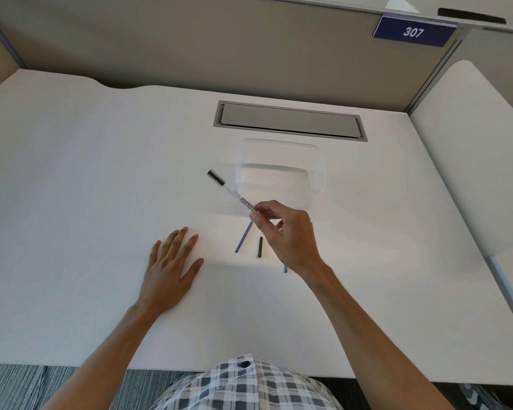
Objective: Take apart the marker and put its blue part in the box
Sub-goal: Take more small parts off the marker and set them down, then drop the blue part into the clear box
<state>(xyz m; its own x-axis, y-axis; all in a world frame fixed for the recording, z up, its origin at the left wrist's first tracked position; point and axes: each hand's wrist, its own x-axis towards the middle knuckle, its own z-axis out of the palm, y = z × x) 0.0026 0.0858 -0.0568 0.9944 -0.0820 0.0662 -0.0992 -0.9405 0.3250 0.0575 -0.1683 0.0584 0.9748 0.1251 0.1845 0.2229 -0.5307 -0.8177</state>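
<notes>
My right hand (285, 232) pinches the clear marker barrel (231, 192), whose black cap points up and to the left, above the table. A thin blue rod (244, 237) lies on the white table just left of that hand. Beside it lies a short black piece (260, 247). The tip of another blue rod (285, 268) shows from under my right wrist. The clear plastic box (280, 170) stands behind the hand with nothing visible inside. My left hand (172, 261) rests flat on the table, fingers spread, holding nothing.
A grey cable hatch (289, 121) is set into the white desk (101, 173) behind the box. Beige partition walls close the back and right; a blue sign reads 307 (413, 32). The desk's front edge is near my checked shirt.
</notes>
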